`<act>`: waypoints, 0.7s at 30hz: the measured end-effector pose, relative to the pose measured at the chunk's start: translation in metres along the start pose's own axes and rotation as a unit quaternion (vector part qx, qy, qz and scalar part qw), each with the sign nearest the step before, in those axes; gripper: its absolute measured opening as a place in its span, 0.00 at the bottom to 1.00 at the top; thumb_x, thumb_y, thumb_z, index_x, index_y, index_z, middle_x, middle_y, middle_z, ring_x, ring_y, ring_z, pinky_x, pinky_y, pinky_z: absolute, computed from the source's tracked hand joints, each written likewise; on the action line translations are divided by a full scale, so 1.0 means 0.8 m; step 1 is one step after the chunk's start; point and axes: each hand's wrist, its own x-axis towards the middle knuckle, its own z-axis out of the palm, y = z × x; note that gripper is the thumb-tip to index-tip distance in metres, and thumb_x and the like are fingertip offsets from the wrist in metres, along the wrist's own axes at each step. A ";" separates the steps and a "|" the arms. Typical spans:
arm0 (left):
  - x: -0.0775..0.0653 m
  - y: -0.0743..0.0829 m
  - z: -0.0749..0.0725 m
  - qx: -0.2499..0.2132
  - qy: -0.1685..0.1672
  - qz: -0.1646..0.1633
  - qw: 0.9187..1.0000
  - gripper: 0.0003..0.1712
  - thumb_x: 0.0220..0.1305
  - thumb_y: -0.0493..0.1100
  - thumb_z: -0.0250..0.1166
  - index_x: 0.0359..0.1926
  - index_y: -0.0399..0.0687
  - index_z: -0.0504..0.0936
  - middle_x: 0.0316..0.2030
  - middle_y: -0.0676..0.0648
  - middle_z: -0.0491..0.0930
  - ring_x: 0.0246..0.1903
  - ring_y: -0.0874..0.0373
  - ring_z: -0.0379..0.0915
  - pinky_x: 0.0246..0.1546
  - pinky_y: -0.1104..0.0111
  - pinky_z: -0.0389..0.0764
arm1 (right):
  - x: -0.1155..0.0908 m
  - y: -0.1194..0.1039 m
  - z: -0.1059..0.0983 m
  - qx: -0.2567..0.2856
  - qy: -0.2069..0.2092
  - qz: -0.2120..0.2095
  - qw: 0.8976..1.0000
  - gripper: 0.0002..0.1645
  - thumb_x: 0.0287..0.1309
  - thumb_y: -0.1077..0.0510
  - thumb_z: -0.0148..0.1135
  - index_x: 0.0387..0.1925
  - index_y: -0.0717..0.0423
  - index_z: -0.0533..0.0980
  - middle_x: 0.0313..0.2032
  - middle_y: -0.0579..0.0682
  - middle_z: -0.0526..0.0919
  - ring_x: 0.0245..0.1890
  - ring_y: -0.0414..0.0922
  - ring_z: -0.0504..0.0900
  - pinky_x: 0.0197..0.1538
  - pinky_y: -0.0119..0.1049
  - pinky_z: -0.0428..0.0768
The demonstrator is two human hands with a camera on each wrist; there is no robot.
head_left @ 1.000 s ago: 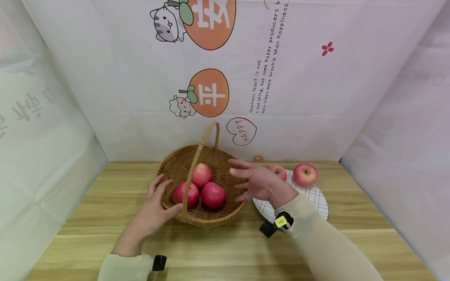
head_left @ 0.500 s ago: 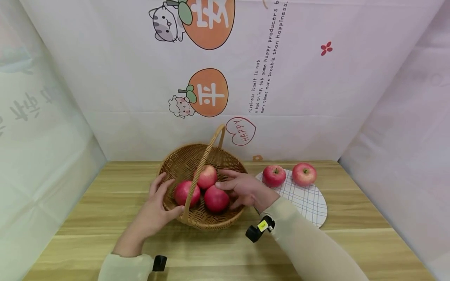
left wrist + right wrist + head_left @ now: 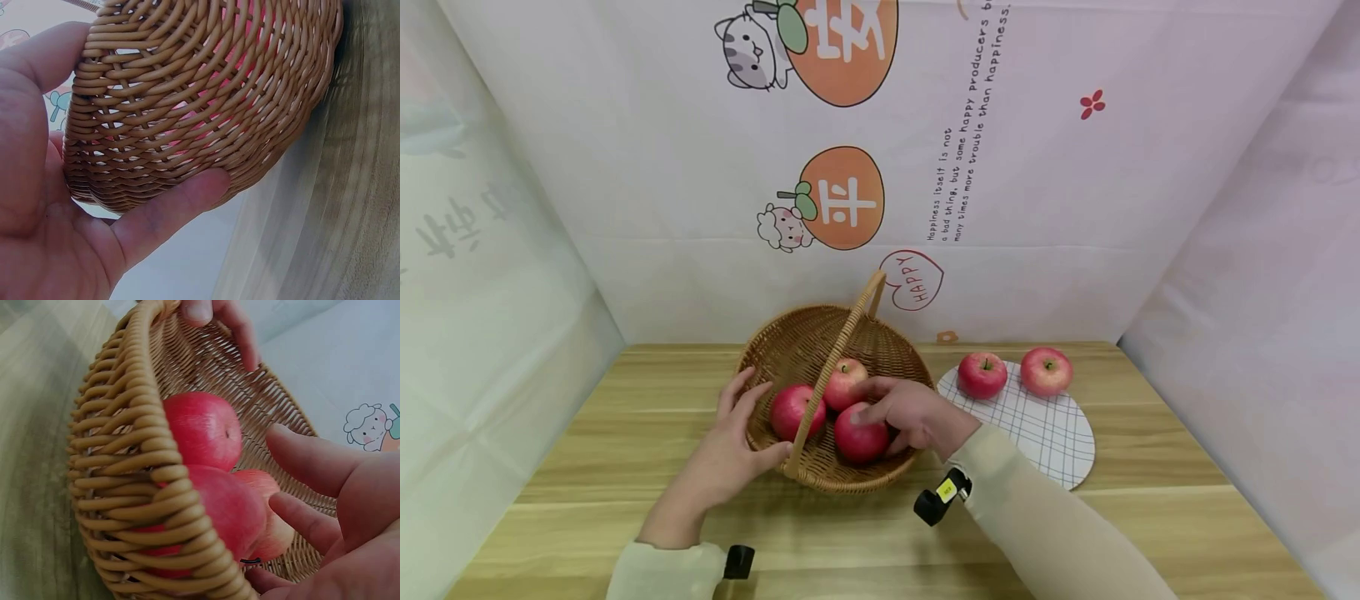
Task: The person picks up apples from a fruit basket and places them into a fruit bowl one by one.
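Note:
A round wicker basket (image 3: pixel 801 337) holds three red apples: a left apple (image 3: pixel 791 413), a paler back apple (image 3: pixel 844 382) and a front-right apple (image 3: pixel 859 439). At its left rim, my left hand (image 3: pixel 724 448) grips the wicker, with fingers over the edge; the left wrist view shows one finger (image 3: pixel 175 200) against the outer weave. My right hand (image 3: pixel 913 417) reaches into the basket from the right, spread over the front-right apple. In the right wrist view, a gap shows between thumb (image 3: pixel 306 459) and that apple; the far fingertips are partly hidden.
To the right, a checked oval mat (image 3: pixel 1052 437) lies near two more apples, a redder one (image 3: pixel 982 375) and a lighter one (image 3: pixel 1047 372). The basket's arched handle (image 3: pixel 838 350) rises between my hands. A printed cloth wall (image 3: pixel 1022 283) stands behind the wooden table (image 3: pixel 820 542).
My right hand has moved left into the basket, over the front-right apple. The basket's handle has leaned to the right, and the pale apple has turned. My left hand stays at the rim.

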 end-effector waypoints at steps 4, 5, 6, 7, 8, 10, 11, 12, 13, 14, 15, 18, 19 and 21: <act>-0.001 0.000 0.000 0.003 -0.001 0.005 1.000 0.49 0.58 0.50 0.75 0.75 0.49 0.59 0.77 0.47 0.37 0.55 0.33 0.72 0.51 0.40 0.73 | 0.003 0.007 0.008 -0.021 0.005 0.004 1.000 0.33 0.51 0.67 0.73 0.60 0.49 0.78 0.57 0.57 0.75 0.51 0.58 0.76 0.40 0.55 0.81; -0.001 -0.001 0.000 0.004 -0.001 0.006 1.000 0.49 0.58 0.50 0.75 0.75 0.49 0.58 0.77 0.47 0.37 0.55 0.33 0.72 0.51 0.40 0.73 | 0.004 0.008 0.010 -0.027 0.006 0.004 1.000 0.33 0.51 0.68 0.73 0.59 0.49 0.79 0.57 0.56 0.75 0.51 0.58 0.76 0.40 0.54 0.81; -0.001 -0.001 0.000 0.004 -0.001 0.007 1.000 0.49 0.58 0.49 0.75 0.75 0.49 0.59 0.77 0.47 0.37 0.55 0.33 0.72 0.51 0.40 0.73 | 0.004 0.009 0.012 -0.032 0.008 0.005 0.999 0.33 0.50 0.69 0.73 0.59 0.49 0.79 0.57 0.56 0.75 0.51 0.57 0.76 0.40 0.54 0.81; -0.001 -0.001 0.001 0.003 -0.002 0.008 1.000 0.49 0.58 0.49 0.75 0.75 0.49 0.59 0.77 0.47 0.37 0.55 0.33 0.72 0.51 0.40 0.73 | 0.005 0.011 0.013 -0.037 0.009 0.007 0.999 0.32 0.49 0.69 0.74 0.58 0.49 0.80 0.58 0.55 0.75 0.51 0.56 0.76 0.40 0.54 0.81; -0.001 -0.002 0.001 0.003 -0.003 0.008 1.000 0.49 0.58 0.49 0.75 0.75 0.49 0.59 0.77 0.47 0.37 0.55 0.33 0.72 0.51 0.40 0.73 | 0.005 0.011 0.014 -0.044 0.011 0.007 0.999 0.32 0.48 0.69 0.74 0.57 0.49 0.80 0.58 0.55 0.74 0.51 0.56 0.76 0.40 0.53 0.81; -0.001 -0.002 0.002 0.001 -0.005 0.009 1.000 0.49 0.58 0.49 0.75 0.75 0.49 0.58 0.77 0.47 0.37 0.55 0.34 0.72 0.50 0.41 0.73 | 0.006 0.013 0.014 -0.051 0.013 0.007 0.999 0.32 0.48 0.69 0.74 0.56 0.49 0.81 0.59 0.54 0.74 0.51 0.55 0.76 0.40 0.53 0.80; -0.001 -0.003 0.002 -0.001 -0.005 0.010 1.000 0.49 0.58 0.48 0.75 0.75 0.49 0.59 0.77 0.47 0.37 0.55 0.33 0.72 0.51 0.41 0.73 | 0.006 0.013 0.014 -0.055 0.013 0.007 0.998 0.32 0.47 0.69 0.74 0.56 0.48 0.81 0.59 0.53 0.74 0.51 0.55 0.76 0.40 0.53 0.80; -0.001 -0.003 0.002 -0.002 -0.005 0.010 1.000 0.49 0.58 0.48 0.75 0.75 0.49 0.58 0.77 0.47 0.37 0.55 0.33 0.72 0.51 0.41 0.73 | 0.007 0.013 0.014 -0.057 0.013 0.006 0.998 0.32 0.47 0.69 0.74 0.56 0.48 0.81 0.59 0.53 0.74 0.51 0.55 0.76 0.40 0.53 0.80; -0.001 -0.003 0.002 -0.003 -0.005 0.011 1.000 0.49 0.58 0.48 0.75 0.75 0.48 0.58 0.77 0.46 0.37 0.56 0.33 0.71 0.51 0.41 0.73 | 0.007 0.013 0.013 -0.059 0.013 0.004 0.998 0.31 0.47 0.68 0.75 0.55 0.48 0.81 0.59 0.53 0.74 0.51 0.55 0.76 0.40 0.52 0.80; 0.000 -0.004 0.002 -0.005 -0.006 0.011 1.000 0.49 0.58 0.47 0.74 0.75 0.48 0.58 0.77 0.46 0.37 0.57 0.33 0.70 0.51 0.41 0.73 | 0.008 0.013 0.013 -0.062 0.012 0.001 0.998 0.31 0.47 0.68 0.75 0.55 0.47 0.81 0.59 0.52 0.74 0.51 0.55 0.76 0.39 0.52 0.80; 0.000 -0.004 0.002 -0.007 -0.006 0.011 1.000 0.49 0.58 0.47 0.74 0.75 0.47 0.58 0.77 0.46 0.37 0.58 0.32 0.69 0.52 0.41 0.72 | 0.008 0.012 0.012 -0.064 0.012 -0.001 0.998 0.31 0.47 0.67 0.75 0.55 0.46 0.81 0.58 0.52 0.75 0.51 0.55 0.76 0.39 0.51 0.80; 0.001 -0.005 0.001 -0.014 -0.009 0.010 1.000 0.48 0.59 0.45 0.74 0.75 0.46 0.58 0.77 0.45 0.36 0.57 0.32 0.69 0.51 0.43 0.73 | 0.009 0.010 0.010 -0.056 0.008 -0.018 0.998 0.33 0.47 0.66 0.75 0.56 0.44 0.81 0.57 0.53 0.75 0.50 0.55 0.76 0.39 0.50 0.81; 0.001 -0.005 0.000 -0.015 -0.010 0.009 1.000 0.48 0.59 0.45 0.73 0.75 0.46 0.58 0.77 0.45 0.36 0.57 0.32 0.70 0.51 0.43 0.73 | 0.009 0.008 0.009 -0.046 0.004 -0.024 0.999 0.33 0.47 0.66 0.75 0.57 0.44 0.80 0.57 0.54 0.74 0.50 0.56 0.76 0.39 0.51 0.81; 0.001 -0.005 -0.001 -0.015 -0.010 0.006 1.000 0.48 0.60 0.44 0.73 0.75 0.45 0.57 0.77 0.45 0.36 0.57 0.33 0.71 0.50 0.44 0.74 | 0.008 0.005 0.009 -0.021 -0.002 -0.039 0.999 0.35 0.47 0.66 0.74 0.59 0.44 0.79 0.58 0.55 0.73 0.50 0.57 0.77 0.40 0.53 0.81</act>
